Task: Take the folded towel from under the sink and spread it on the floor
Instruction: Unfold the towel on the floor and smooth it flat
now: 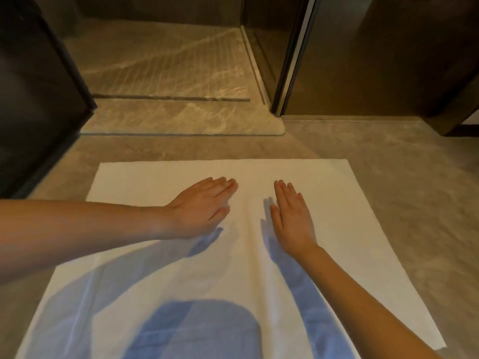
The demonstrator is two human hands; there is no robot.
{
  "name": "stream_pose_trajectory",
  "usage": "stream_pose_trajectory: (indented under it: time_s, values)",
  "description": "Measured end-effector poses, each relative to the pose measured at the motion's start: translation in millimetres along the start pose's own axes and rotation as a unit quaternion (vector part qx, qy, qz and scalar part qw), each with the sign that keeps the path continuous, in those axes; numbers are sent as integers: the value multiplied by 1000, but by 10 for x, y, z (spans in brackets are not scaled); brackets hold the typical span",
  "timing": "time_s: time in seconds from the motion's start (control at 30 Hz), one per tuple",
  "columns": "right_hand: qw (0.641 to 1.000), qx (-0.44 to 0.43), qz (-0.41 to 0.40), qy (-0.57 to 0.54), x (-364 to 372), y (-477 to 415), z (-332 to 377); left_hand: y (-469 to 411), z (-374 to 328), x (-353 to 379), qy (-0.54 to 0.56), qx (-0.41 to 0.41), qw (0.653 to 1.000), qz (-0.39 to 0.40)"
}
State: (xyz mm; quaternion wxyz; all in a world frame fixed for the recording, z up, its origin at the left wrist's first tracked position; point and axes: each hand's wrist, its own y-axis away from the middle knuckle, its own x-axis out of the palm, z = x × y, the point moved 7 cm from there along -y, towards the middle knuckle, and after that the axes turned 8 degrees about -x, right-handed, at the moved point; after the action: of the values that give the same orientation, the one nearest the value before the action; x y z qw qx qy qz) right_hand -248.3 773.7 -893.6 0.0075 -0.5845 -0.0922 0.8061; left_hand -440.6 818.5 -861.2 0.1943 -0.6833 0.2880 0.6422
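Note:
A white towel (350,216) lies unfolded and flat on the grey stone floor, filling the lower half of the view. A soft crease runs down its middle between my hands. My left hand (202,206) rests palm down on the towel left of the crease, fingers straight and together. My right hand (291,216) lies flat on the towel just right of the crease, fingers straight and pointing away from me. Neither hand holds anything. Shadows of my arms and head fall across the towel's near part.
Beyond the towel a low stone step (181,125) leads into a shower floor with a drain slot (171,97). A dark cabinet (33,99) stands at the left. A glass door frame (290,73) and dark panels rise at the right. Bare floor (414,177) lies right of the towel.

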Motion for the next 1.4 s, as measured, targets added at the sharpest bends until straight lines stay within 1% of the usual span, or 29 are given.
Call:
stream_pose_trajectory:
  time_s: [0.07,0.1,0.13,0.2,0.27,0.3,0.33,0.47,0.53,0.63,0.77,0.93,1.07,1.27,1.4]
  values:
    - [1000,-4,16,6,-6,-229,-126,-294,-25,24,-61,26,998,24]
    - [1000,-6,25,10,7,-310,-184,-442,-49,49,-79,19,996,21]
    - [999,-9,35,13,33,-363,-228,-568,-58,85,-80,-9,997,9]
    - [999,-14,37,-2,104,-388,-256,-683,-16,246,-27,-112,992,-42]
    - [999,-17,17,-29,206,-379,-199,-597,74,547,38,-218,972,-83]
    - [999,-24,10,-38,285,-388,-129,-544,107,719,55,-246,964,-82]
    - [998,-34,9,-45,384,-403,-34,-507,122,876,64,-251,963,-74]
    - [997,-45,32,-51,764,-444,256,-503,10,1174,50,-198,977,-63]
    - [997,-47,37,-40,854,-467,297,-472,-31,1228,34,-202,977,-62]
    - [996,-76,50,-12,932,-482,362,-427,-42,1221,19,-204,976,-66]
    - [993,-85,78,12,1002,-437,255,-416,-38,1183,46,-207,974,-84]
    - [992,-86,91,20,941,-354,-117,-413,-30,1193,52,-209,972,-95]
    - [996,-44,78,29,786,-272,-594,-410,-32,1178,71,-209,971,-95]
    - [997,33,57,50,501,-45,-1419,-407,-57,1157,69,-205,972,-87]
    - [995,76,45,54,392,71,-1728,-411,-76,1142,66,-206,973,-85]
